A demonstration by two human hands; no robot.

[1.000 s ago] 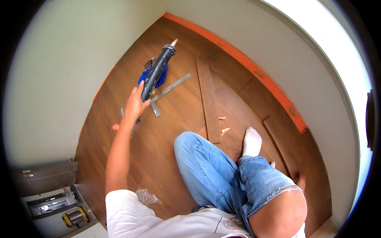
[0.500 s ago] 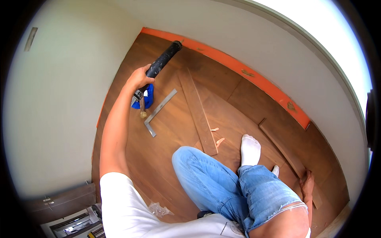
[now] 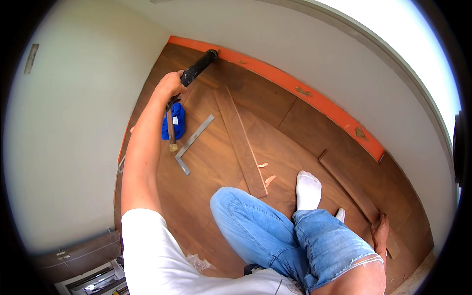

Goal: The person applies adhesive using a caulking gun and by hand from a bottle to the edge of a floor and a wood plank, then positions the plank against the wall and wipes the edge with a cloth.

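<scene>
My left hand (image 3: 170, 84) is wrapped round the black barrel of a caulking gun (image 3: 199, 67), its front end close to the orange strip (image 3: 275, 74) at the foot of the far wall. Below that hand lies a blue cloth (image 3: 179, 129), with a brown wooden handle with a yellowish end (image 3: 171, 130) across it. A steel square (image 3: 195, 137) rests on the floor just to the right. My right hand (image 3: 380, 232) is low at the right, against the near end of a narrow floor plank (image 3: 349, 187). Its fingers blend into the wood, so their grip is unclear.
Another plank (image 3: 240, 142) lies loose on the brown wood floor (image 3: 196, 196), with small pale shavings (image 3: 269, 180) beside it. My socked foot (image 3: 308, 191) stands between the planks. Crumpled clear plastic (image 3: 199, 262) and a metal-framed tool (image 3: 93, 280) are at lower left. Walls close in left and right.
My left hand has moved slightly up and left with the caulking gun. More of the blue cloth and wooden handle shows below it. My right hand has stayed at the plank.
</scene>
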